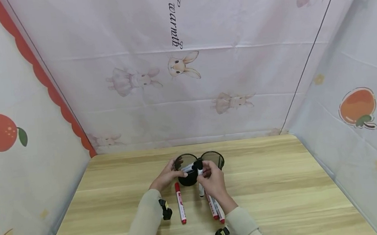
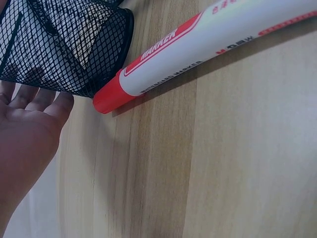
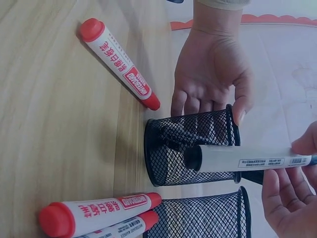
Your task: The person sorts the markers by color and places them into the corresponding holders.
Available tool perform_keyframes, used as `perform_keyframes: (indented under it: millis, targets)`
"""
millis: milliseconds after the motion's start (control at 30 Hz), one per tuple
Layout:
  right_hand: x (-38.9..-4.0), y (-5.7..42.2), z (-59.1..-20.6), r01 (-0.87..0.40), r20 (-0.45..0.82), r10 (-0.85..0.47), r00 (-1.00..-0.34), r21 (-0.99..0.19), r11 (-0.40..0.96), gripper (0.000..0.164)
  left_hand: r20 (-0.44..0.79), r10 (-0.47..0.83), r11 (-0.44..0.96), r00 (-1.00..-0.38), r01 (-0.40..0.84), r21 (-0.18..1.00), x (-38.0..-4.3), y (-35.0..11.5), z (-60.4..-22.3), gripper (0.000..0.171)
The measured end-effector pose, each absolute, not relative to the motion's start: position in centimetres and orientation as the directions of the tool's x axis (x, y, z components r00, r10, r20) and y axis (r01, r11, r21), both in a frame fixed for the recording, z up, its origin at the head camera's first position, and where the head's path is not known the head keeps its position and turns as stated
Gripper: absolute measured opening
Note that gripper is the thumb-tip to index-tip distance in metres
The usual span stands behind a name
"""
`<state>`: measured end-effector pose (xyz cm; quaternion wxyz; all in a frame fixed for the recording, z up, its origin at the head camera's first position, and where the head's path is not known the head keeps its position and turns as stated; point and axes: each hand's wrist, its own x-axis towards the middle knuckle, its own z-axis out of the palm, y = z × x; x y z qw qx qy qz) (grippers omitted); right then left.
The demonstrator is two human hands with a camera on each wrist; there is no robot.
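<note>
My left hand (image 1: 164, 178) holds a black mesh pen cup (image 1: 188, 181), its thumb at the rim and its fingers along the far side. Inside that cup leans a white marker (image 1: 187, 168) with a black cap. Between the thumb and fingers of my right hand (image 1: 214, 180) is a black-and-white whiteboard marker (image 3: 242, 158). In the right wrist view this marker overlaps the held cup, outside its mesh wall. A second mesh cup (image 3: 198, 218) stands close beside the first, to its right in the head view.
One red-capped whiteboard marker (image 1: 180, 204) lies on the wooden table (image 1: 269, 201) in front of the left cup. Two more red markers (image 3: 99, 215) lie side by side near the right cup. Printed cloth walls (image 1: 161, 116) enclose the table's back and sides.
</note>
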<state>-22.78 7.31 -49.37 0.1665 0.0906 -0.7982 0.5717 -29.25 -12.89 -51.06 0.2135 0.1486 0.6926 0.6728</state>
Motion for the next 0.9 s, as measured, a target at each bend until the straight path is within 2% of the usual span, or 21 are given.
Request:
perform_keyframes:
  millis: [200, 367, 600, 900]
  targets:
    - [-22.7, 7.4, -48.9, -0.339, 0.367, 0.049, -0.929, -0.896, 0.287, 0.035, -0.099, 0.489, 0.056, -0.867, -0.082, 0.995, -29.1, -12.9, -51.0, 0.079]
    - [-22.8, 7.5, -48.2, -0.348, 0.376, 0.063, -0.924, -0.899, 0.265, 0.031, -0.099, 0.446, 0.055, -0.890, -0.083, 0.995, -29.9, -12.8, -52.9, 0.081]
    - [-21.4, 7.5, -44.7, -0.396, 0.430, 0.107, -0.897, -0.887, 0.238, 0.025, -0.102, 0.401, 0.079, -0.910, -0.077, 0.994, -30.3, -12.7, -53.8, 0.076]
    - [-21.2, 7.4, -43.6, -0.356, 0.385, 0.140, -0.912, -0.914, 0.194, 0.021, -0.110, 0.412, 0.066, -0.904, -0.091, 0.994, -30.1, -12.8, -53.6, 0.078]
